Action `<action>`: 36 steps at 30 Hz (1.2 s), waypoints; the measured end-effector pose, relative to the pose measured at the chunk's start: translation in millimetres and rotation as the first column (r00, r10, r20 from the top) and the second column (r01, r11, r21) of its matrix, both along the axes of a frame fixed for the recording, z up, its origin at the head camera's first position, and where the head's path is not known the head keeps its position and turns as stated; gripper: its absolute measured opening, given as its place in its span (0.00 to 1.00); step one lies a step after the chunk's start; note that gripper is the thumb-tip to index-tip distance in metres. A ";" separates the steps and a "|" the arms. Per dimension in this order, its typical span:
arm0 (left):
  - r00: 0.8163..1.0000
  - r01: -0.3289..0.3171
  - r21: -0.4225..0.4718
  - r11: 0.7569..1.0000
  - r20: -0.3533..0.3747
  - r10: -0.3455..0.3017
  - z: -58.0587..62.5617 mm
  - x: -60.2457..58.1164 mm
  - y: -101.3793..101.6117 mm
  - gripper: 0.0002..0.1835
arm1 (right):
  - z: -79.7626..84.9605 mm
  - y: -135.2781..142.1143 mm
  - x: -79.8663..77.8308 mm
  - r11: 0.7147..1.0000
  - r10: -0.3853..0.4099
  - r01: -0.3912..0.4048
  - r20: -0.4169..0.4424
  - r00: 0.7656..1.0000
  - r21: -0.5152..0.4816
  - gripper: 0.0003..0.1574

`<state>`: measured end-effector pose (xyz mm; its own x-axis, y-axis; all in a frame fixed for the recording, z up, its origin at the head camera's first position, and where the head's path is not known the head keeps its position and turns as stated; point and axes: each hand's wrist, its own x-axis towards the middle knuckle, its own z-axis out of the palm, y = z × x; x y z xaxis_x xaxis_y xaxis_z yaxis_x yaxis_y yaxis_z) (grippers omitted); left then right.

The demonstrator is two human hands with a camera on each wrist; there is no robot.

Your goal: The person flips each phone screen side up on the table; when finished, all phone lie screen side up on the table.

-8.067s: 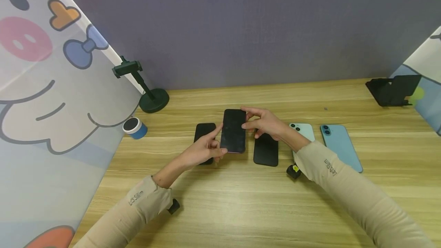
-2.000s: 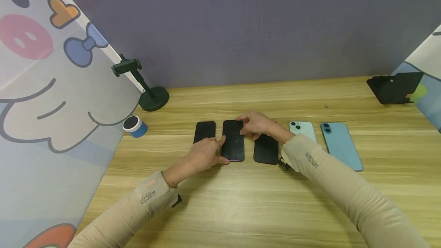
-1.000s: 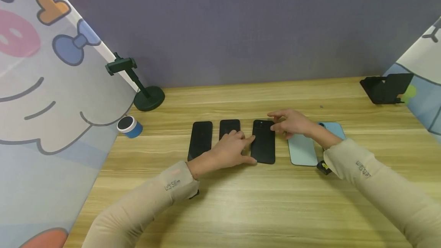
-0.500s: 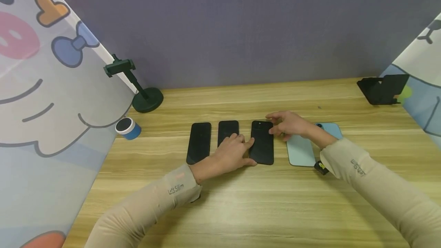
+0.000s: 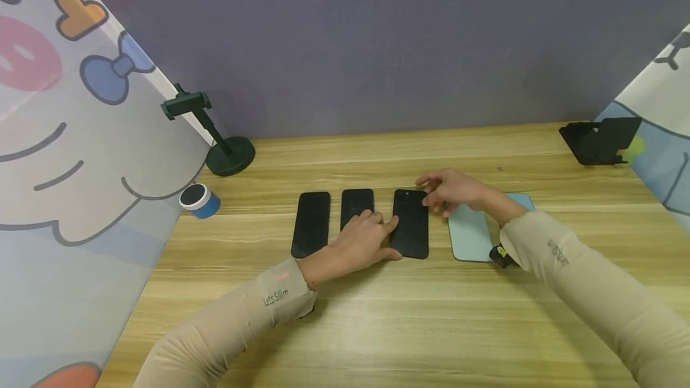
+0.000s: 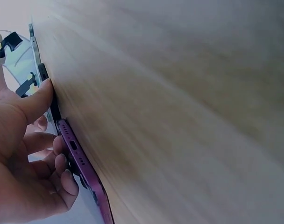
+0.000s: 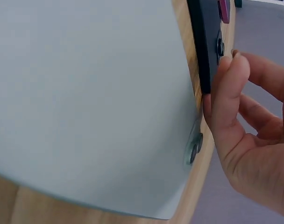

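Note:
A black phone [image 5: 411, 229] lies back up on the table, third from the left in a row, camera at its top. My left hand [image 5: 358, 243] reaches over the second phone [image 5: 357, 201], dark-faced with a purple edge [image 6: 81, 158]; its index finger touches the black phone's left side and its thumb is at the lower left corner. My right hand [image 5: 453, 189] is at that phone's upper right corner, thumb against the edge, other fingers bent loosely. Another dark phone [image 5: 311, 223] is far left. Right of the black phone lies a pale green phone [image 7: 86, 102], partly under my right wrist.
A blue phone [image 5: 520, 199] is mostly hidden by the right forearm. Left at the back stand a dark green phone stand [image 5: 230, 154] and a blue-and-white jar [image 5: 200, 201]. A black folding stand [image 5: 601, 141] is at the back right, by the grey partition [image 5: 377, 47].
The purple-edged phone, held between both hands earlier, was laid down in the row. Both hands then shifted right to the black phone. Lately the right hand has risen slightly.

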<state>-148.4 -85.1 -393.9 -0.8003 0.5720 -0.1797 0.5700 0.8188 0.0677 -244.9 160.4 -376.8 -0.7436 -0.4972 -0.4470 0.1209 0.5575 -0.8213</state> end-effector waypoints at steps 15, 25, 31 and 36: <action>1.000 -0.020 0.003 1.000 0.014 0.020 4.7 -0.2 -0.7 0.43 | 8.4 0.7 -6.2 1.000 0.011 -0.011 0.047 0.999 0.012 0.38; 0.999 -0.034 0.030 0.999 0.022 0.033 4.5 2.0 -0.3 0.44 | 9.5 2.4 -11.4 1.000 -0.005 0.006 0.117 0.993 -0.013 0.34; 0.999 -0.028 0.026 0.999 0.022 0.028 5.5 3.4 -1.6 0.44 | 4.3 4.5 -12.1 0.999 -0.029 0.033 0.132 0.991 -0.025 0.33; 1.000 -0.007 0.031 1.000 0.020 0.007 4.6 4.9 -3.7 0.44 | 2.3 5.3 -10.5 0.998 -0.037 0.043 0.151 0.988 -0.039 0.34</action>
